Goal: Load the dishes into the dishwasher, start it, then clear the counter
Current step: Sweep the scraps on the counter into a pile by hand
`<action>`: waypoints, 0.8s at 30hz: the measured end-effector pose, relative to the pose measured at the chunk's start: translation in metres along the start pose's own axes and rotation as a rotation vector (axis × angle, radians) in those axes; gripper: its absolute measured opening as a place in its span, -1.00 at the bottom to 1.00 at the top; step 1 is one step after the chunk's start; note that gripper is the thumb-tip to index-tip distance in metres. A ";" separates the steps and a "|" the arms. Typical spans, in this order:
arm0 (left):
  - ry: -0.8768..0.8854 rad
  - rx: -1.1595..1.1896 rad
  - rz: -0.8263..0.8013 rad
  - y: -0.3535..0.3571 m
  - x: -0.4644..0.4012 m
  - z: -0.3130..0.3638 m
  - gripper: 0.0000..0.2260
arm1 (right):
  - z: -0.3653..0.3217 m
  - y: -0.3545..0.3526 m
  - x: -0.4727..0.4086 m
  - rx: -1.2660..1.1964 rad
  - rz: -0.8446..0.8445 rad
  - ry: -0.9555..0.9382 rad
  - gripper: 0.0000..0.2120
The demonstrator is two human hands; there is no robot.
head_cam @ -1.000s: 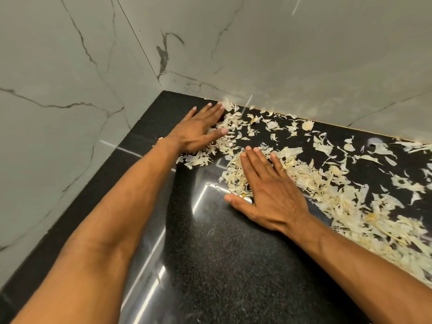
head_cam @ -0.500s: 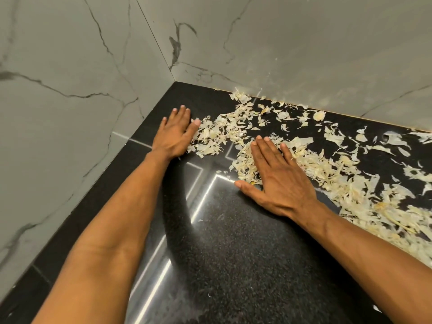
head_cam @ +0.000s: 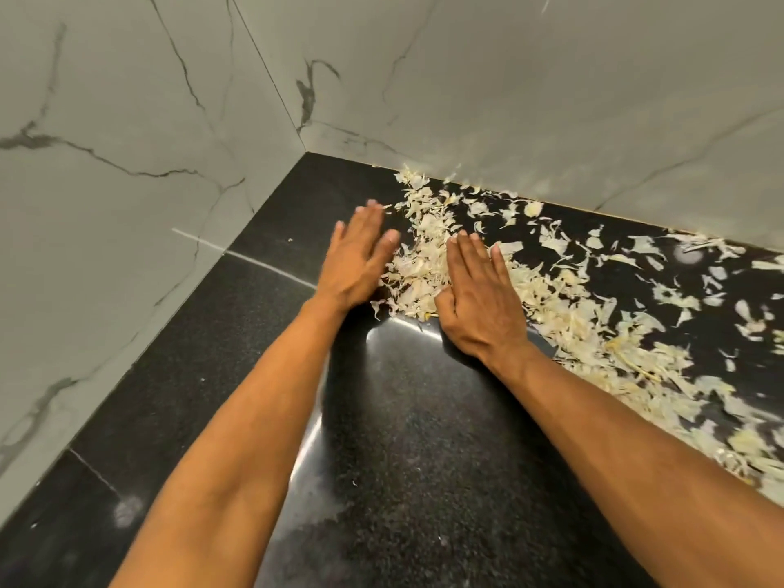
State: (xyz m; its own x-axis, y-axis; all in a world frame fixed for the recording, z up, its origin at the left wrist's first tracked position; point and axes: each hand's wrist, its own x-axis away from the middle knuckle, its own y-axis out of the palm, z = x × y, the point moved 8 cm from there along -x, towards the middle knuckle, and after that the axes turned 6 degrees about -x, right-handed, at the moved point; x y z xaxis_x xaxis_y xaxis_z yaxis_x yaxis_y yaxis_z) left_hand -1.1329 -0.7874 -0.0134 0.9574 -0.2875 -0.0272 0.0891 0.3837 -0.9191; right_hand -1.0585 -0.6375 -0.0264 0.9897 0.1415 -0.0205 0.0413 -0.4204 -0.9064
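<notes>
Black stone tabletop [head_cam: 424, 439] is carrying pale peelings [head_cam: 418, 269] near its far corner, both flat, open-fingered hands, left [head_cam: 356, 258] and right [head_cam: 479, 299], flanking the heap.

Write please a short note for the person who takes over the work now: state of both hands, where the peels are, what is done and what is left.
Left hand: open, flat, at the left edge of the peels.
Right hand: open, palm down on the peels.
Peels: a small heap between the hands; many more spread to the right along the black counter and the marble wall.
Done: the counter near the corner and in front is mostly swept.
Left: gather the scattered peels on the right and remove them all. No dishes or dishwasher in view.
</notes>
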 end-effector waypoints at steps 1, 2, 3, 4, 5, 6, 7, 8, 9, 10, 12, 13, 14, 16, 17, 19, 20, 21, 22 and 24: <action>-0.067 -0.059 0.046 -0.012 -0.003 -0.020 -0.36 | 0.000 0.002 -0.002 0.012 -0.009 -0.003 -0.32; -0.140 -0.129 0.073 -0.023 -0.004 -0.044 -0.37 | 0.001 0.004 -0.003 0.024 -0.018 -0.004 -0.33; -0.219 -0.193 0.078 -0.032 -0.004 -0.070 -0.38 | 0.002 0.005 -0.004 0.033 -0.026 -0.003 -0.33; -0.302 -0.243 0.057 -0.038 -0.002 -0.097 -0.37 | 0.002 0.007 -0.005 0.040 -0.034 -0.003 -0.33; -0.380 -0.269 0.021 -0.040 0.001 -0.120 -0.36 | 0.002 0.008 -0.005 0.048 -0.039 -0.007 -0.33; -0.439 -0.275 -0.017 -0.040 0.005 -0.137 -0.34 | 0.002 0.010 -0.006 0.057 -0.046 -0.011 -0.33; -0.471 -0.272 -0.043 -0.038 0.009 -0.148 -0.33 | 0.001 0.011 -0.006 0.065 -0.052 -0.014 -0.32; -0.477 -0.276 -0.054 -0.036 0.011 -0.152 -0.32 | 0.001 0.011 -0.006 0.073 -0.057 -0.016 -0.32; -0.464 -0.286 -0.055 -0.034 0.012 -0.150 -0.32 | 0.000 0.011 -0.006 0.079 -0.062 -0.018 -0.32; -0.442 -0.304 -0.054 -0.031 0.012 -0.144 -0.31 | 0.000 0.010 -0.006 0.080 -0.068 -0.021 -0.32; -0.381 -0.340 -0.066 -0.025 0.012 -0.124 -0.30 | -0.002 0.010 -0.006 0.080 -0.071 -0.026 -0.32; -0.340 -0.351 -0.080 -0.020 0.011 -0.110 -0.30 | -0.002 0.009 -0.006 0.077 -0.070 -0.025 -0.32; -0.289 -0.360 -0.094 -0.015 0.011 -0.095 -0.30 | -0.003 0.008 -0.005 0.073 -0.069 -0.024 -0.32; -0.155 -0.372 -0.129 -0.002 0.011 -0.060 -0.30 | -0.003 0.007 -0.005 0.070 -0.064 -0.018 -0.32; -0.079 -0.371 -0.152 0.005 0.011 -0.043 -0.30 | -0.002 0.006 -0.004 0.065 -0.059 -0.012 -0.32; 0.054 -0.314 -0.191 0.017 0.012 -0.016 -0.29 | 0.000 0.003 -0.003 0.039 -0.042 0.001 -0.33; 0.093 -0.249 -0.199 0.020 0.011 -0.008 -0.29 | 0.001 0.002 -0.002 0.023 -0.029 0.006 -0.33; 0.110 -0.165 -0.192 0.020 0.006 -0.004 -0.32 | 0.002 0.001 -0.002 0.009 -0.016 0.010 -0.33; 0.100 -0.081 -0.167 0.017 -0.001 -0.004 -0.37 | 0.003 0.001 -0.002 0.000 -0.008 0.009 -0.33; 0.011 0.008 -0.077 0.007 -0.022 -0.017 -0.43 | 0.004 0.000 -0.003 -0.007 0.000 0.002 -0.33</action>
State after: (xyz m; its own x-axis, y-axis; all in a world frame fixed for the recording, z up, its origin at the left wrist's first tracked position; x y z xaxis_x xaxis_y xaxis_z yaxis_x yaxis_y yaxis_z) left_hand -1.1577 -0.7938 -0.0257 0.9446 -0.3259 0.0388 0.1642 0.3670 -0.9156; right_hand -1.0620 -0.6345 -0.0284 0.9900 0.1399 -0.0200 0.0420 -0.4268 -0.9034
